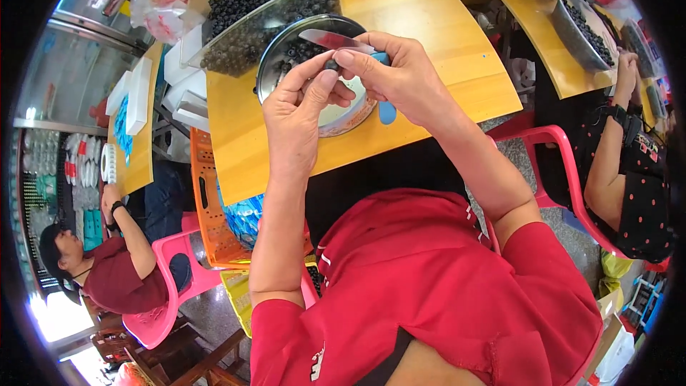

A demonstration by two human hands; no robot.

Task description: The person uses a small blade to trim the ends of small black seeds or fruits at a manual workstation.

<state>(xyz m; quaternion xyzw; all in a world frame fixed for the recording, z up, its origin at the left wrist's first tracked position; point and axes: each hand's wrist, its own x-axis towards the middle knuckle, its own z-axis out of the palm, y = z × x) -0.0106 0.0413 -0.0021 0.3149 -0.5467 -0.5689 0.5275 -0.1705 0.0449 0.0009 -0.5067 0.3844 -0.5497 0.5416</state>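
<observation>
Above a round bowl [267,64] on the wooden table, my two hands meet at the fingertips. My left hand [296,104] pinches a small dark round piece [331,65] between thumb and fingers. My right hand [407,75] has its thumb and index fingertip at the same piece. Tucked in that right hand is a knife, its blade [332,40] pointing left and its blue handle [387,112] showing below the palm. Inside the bowl lie many similar dark pieces, partly hidden by my hands.
Behind the bowl stands a clear bin [286,11] heaped with dark round pieces, with a plastic bag [171,11] beside it. An orange crate [207,200] is left of the table. People sit on pink chairs at both sides; another bowl [582,32] stands far right.
</observation>
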